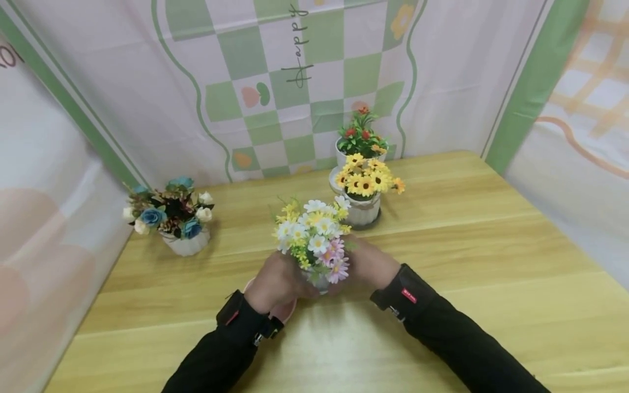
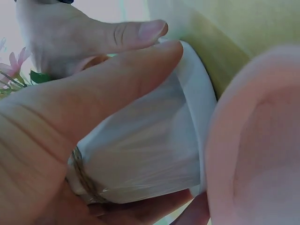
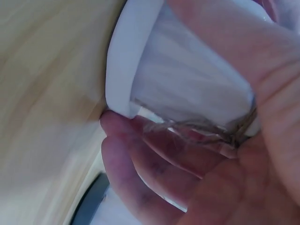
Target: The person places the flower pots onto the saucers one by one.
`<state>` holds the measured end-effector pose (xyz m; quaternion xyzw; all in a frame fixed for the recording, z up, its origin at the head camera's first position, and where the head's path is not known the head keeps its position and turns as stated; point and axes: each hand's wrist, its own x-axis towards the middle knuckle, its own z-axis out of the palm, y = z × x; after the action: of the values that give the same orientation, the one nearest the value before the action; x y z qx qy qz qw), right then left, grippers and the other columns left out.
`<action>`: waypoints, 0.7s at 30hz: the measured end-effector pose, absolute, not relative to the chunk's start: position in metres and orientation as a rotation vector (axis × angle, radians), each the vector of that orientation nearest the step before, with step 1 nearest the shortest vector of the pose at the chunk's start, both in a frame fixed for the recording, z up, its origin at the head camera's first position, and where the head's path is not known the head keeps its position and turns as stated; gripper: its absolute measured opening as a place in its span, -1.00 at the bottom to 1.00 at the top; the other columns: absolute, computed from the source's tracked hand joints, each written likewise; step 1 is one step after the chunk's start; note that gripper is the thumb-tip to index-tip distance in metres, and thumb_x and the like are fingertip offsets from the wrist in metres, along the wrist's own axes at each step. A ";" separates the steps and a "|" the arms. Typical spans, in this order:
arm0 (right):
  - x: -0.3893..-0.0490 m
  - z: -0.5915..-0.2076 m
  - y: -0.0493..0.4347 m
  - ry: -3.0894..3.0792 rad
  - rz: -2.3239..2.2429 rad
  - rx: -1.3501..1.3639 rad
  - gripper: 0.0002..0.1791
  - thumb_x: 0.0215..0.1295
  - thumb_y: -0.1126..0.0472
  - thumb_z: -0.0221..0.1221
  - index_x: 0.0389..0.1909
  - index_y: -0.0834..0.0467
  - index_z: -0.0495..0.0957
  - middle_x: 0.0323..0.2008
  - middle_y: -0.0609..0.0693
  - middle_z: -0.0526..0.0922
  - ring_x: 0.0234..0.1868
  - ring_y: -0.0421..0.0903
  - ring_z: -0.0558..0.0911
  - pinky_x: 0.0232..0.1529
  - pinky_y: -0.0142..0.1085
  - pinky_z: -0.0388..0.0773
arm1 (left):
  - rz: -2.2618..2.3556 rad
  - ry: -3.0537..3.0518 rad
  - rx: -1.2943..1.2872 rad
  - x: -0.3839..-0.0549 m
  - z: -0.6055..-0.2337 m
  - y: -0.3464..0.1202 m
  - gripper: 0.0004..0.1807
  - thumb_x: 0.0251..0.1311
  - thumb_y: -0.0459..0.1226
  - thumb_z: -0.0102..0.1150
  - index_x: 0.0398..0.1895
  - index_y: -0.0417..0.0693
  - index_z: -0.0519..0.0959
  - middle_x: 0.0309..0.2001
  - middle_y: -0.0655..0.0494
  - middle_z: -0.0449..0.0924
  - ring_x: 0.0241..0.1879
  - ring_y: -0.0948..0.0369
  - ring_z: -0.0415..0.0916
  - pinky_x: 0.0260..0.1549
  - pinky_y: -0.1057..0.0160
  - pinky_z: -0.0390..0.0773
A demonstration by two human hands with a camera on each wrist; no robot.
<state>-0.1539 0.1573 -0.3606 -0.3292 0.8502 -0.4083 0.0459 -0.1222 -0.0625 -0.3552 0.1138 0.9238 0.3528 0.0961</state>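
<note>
A white pot (image 1: 321,282) of artificial daisies (image 1: 316,229), in white, yellow and pink, stands between my two hands near the middle of the table. My left hand (image 1: 280,275) grips its left side, the thumb lying along the wall to the white saucer (image 2: 194,93) at the base. From the other side my right hand (image 1: 371,262) holds it, fingers curled under the twine (image 3: 197,126) with tips at the saucer's rim. The saucer is right at the tabletop. A pink dish (image 2: 272,140) sits beside the saucer, partly hidden under my left wrist in the head view.
A pot of yellow flowers (image 1: 362,210) on a dark saucer stands just behind my right hand. Behind it is a red-flowered plant (image 1: 362,139) in a white pot. Blue and cream roses (image 1: 169,213) stand at the left edge of the wooden table (image 1: 467,245).
</note>
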 end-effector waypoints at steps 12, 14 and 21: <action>-0.161 -0.369 0.152 2.594 -1.319 -1.018 -0.25 -0.01 0.37 0.52 0.30 0.31 0.55 0.23 0.23 0.69 0.24 0.17 0.68 0.39 0.07 0.56 | 0.956 2.778 0.222 -0.127 -0.358 -0.060 -0.65 -0.22 -0.26 0.75 -0.58 -0.22 0.67 -0.57 0.06 0.61 -0.57 0.24 0.44 -0.57 0.31 0.52; -0.163 -0.369 0.150 2.593 -1.338 -1.045 -0.31 0.02 0.39 0.50 0.26 0.34 0.57 0.19 0.25 0.71 0.21 0.19 0.69 0.36 0.09 0.58 | 0.940 2.767 0.208 -0.131 -0.357 -0.061 -0.58 -0.17 -0.25 0.74 -0.75 -0.15 0.56 -0.64 0.10 0.53 -0.63 0.25 0.37 -0.65 0.35 0.42; -0.170 -0.368 0.142 2.651 -1.300 -1.050 -0.31 0.11 0.33 0.46 0.31 0.33 0.54 0.26 0.26 0.66 0.27 0.22 0.65 0.41 0.11 0.52 | 0.987 2.778 0.244 -0.141 -0.357 -0.067 -0.51 -0.27 -0.27 0.76 -0.26 -0.28 0.70 -0.36 0.00 0.71 -0.42 0.19 0.56 -0.41 0.29 0.59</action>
<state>-0.1696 0.1419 -0.3678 -0.3350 0.8460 -0.4148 0.0038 -0.1414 -0.0668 -0.3572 0.0821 0.9351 0.3323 0.0915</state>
